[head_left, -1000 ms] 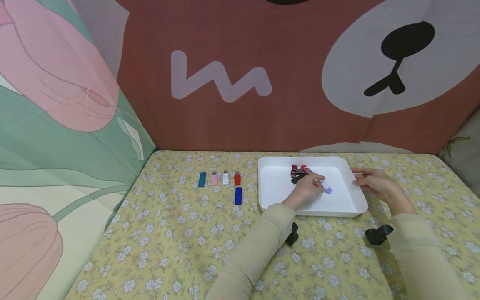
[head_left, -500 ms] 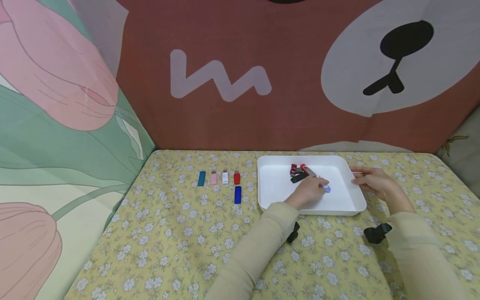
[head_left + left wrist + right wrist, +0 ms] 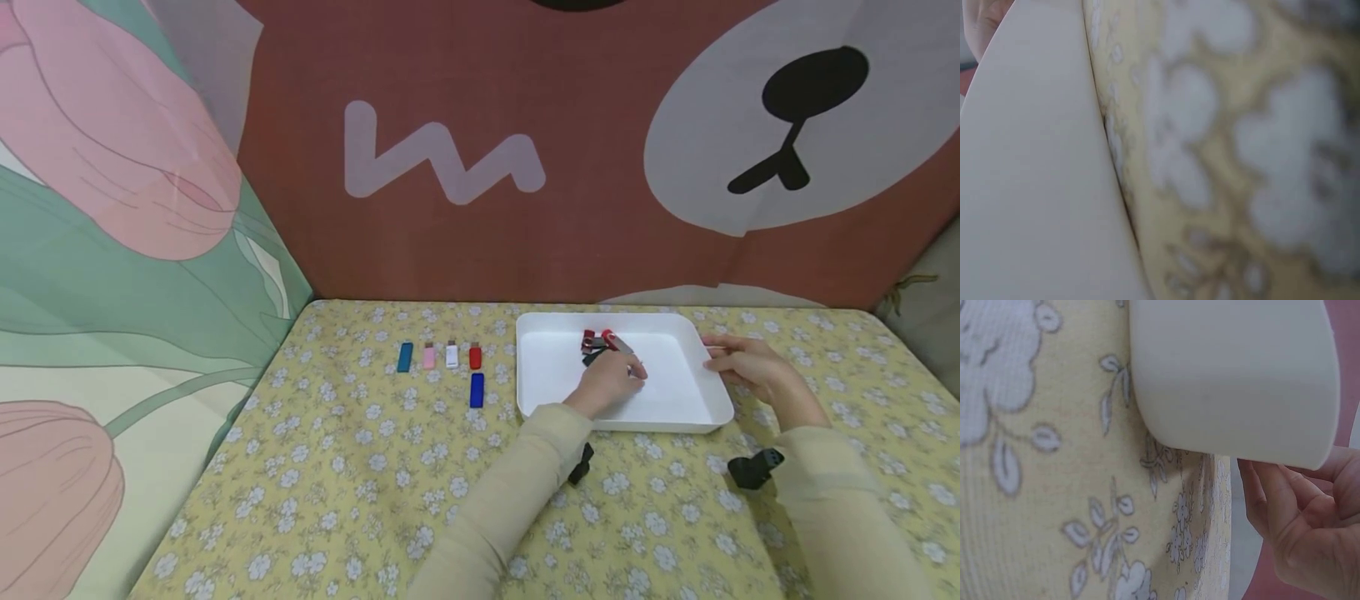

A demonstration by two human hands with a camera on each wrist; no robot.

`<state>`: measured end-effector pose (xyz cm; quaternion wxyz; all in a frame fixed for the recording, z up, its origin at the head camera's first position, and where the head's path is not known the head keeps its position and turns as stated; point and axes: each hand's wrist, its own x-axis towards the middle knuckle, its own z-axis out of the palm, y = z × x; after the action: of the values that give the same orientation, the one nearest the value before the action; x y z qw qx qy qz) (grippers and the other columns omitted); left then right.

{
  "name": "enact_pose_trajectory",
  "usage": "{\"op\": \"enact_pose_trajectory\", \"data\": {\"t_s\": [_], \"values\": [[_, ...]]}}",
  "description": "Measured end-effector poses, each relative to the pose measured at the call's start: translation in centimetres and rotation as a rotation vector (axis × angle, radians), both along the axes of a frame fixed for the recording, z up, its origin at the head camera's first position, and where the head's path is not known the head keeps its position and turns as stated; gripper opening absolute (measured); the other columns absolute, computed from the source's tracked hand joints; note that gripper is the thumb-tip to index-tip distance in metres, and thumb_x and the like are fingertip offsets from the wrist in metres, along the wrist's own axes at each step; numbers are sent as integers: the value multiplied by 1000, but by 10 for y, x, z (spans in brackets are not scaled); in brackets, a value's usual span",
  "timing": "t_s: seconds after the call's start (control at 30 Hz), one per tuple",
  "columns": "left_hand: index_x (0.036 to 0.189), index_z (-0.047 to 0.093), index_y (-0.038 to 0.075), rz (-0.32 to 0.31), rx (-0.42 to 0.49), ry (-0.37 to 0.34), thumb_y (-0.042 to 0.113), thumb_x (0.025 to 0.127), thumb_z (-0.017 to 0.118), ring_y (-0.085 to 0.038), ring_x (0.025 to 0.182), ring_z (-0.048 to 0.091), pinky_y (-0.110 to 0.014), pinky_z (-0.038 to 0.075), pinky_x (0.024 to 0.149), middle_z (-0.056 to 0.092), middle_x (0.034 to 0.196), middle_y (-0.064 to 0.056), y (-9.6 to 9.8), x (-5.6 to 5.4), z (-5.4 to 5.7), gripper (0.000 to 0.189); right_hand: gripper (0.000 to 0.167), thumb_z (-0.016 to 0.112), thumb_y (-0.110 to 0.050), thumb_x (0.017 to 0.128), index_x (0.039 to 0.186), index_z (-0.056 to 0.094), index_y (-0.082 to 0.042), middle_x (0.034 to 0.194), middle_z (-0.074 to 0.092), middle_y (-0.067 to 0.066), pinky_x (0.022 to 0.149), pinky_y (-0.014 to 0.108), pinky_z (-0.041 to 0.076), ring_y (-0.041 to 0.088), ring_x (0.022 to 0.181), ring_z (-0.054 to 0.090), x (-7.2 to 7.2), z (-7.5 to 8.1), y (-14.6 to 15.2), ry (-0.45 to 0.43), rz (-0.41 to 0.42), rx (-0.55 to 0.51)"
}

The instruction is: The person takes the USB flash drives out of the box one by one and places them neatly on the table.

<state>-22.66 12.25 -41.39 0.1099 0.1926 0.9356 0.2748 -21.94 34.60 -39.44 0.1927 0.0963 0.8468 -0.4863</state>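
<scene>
My left hand [image 3: 609, 382] reaches into the white tray [image 3: 551, 400], its fingers curled together low over the tray floor. It pinches a lavender USB stick, which the fingers almost wholly hide. Just beyond the knuckles lie a red and silver swivel USB stick [image 3: 619, 342], a dark red one [image 3: 588, 340] and a black one [image 3: 593, 357], partly covered by the hand. At the tray's right side, my right hand [image 3: 757, 367] holds the wall; the right wrist view shows its fingers [image 3: 1272, 494] against the outer face of the tray [image 3: 1235, 381].
Left of the tray, a row on the flowered cloth [image 3: 337, 467] has a teal USB stick [image 3: 405, 357], a pink one [image 3: 429, 357], a white one [image 3: 452, 356] and a red one [image 3: 476, 357]. A blue stick [image 3: 477, 390] lies below the red. A printed backdrop [image 3: 450, 250] rises behind the table.
My left hand first shifted slightly right over the lavender USB stick, then drew back left; the stick's exposed end has gone from sight under the fingers. My right hand stays at the tray wall.
</scene>
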Motion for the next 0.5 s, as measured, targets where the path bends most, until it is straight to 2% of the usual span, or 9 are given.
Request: {"op": "enact_pose_trajectory", "data": {"t_s": [0.17, 0.3, 0.5], "values": [[108, 70, 20, 41, 87, -68, 19, 88, 69, -5, 92, 62, -15, 46, 75, 70, 106, 4, -5, -4, -3, 20, 69, 53, -16, 97, 150, 15, 6, 147, 25, 34, 75, 14, 53, -15, 76, 51, 1, -1, 1, 11, 18, -1], [117, 65, 16, 64, 159, -125, 15, 85, 72, -6, 92, 63, -15, 47, 76, 71, 104, 2, -8, -7, -6, 33, 69, 53, -16, 97, 150, 14, 6, 146, 26, 34, 76, 15, 54, -15, 76, 52, 0, -2, 1, 10, 16, -4], [122, 64, 13, 53, 164, -157, 14, 84, 72, -5, 90, 60, -15, 47, 78, 69, 103, 3, -11, -9, -4, 39, 69, 53, -15, 97, 150, 15, 5, 145, 28, 33, 75, 15, 54, -15, 76, 51, -1, -2, 1, 7, 5, -1]]}}
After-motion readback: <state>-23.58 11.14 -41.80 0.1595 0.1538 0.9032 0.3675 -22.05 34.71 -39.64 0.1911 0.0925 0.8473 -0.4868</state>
